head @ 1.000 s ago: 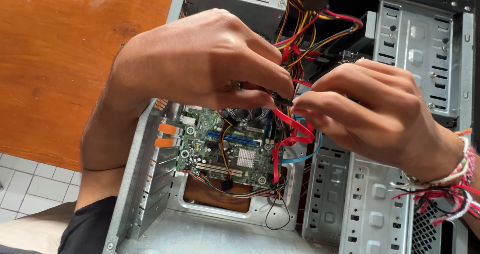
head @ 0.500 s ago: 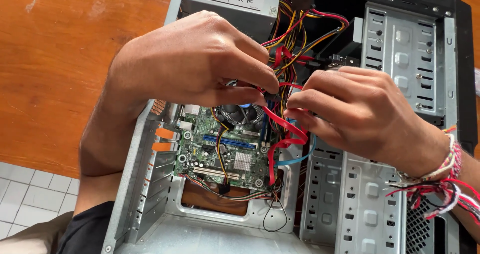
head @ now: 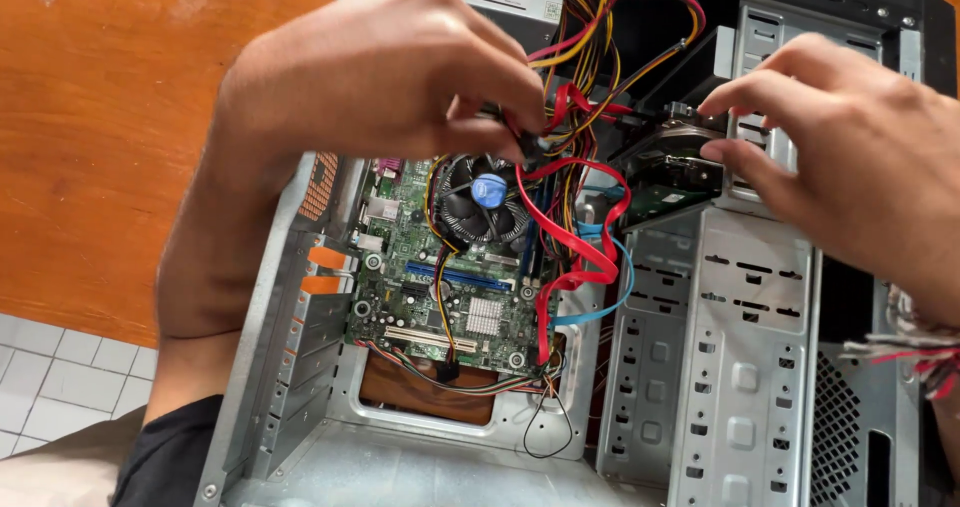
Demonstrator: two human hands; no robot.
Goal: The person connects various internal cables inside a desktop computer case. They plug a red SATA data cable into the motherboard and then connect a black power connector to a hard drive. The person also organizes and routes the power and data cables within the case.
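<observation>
Pinching the flat red data cable's plug [head: 530, 139], the left hand [head: 385, 72] could yank it crooked; the right hand [head: 850, 147], fingers spread, steadies the metal hard drive [head: 665, 172].

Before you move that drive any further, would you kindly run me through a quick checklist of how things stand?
1. Left hand pinching the red flat cable's connector end: ok.
2. Right hand fingers on the dark hard drive: ok.
3. Drive square in the grey metal bay: not ok, tilted.
4. Cable unplugged from drive: cannot tell.
5. Black cooler fan free of cables: ok.
</observation>
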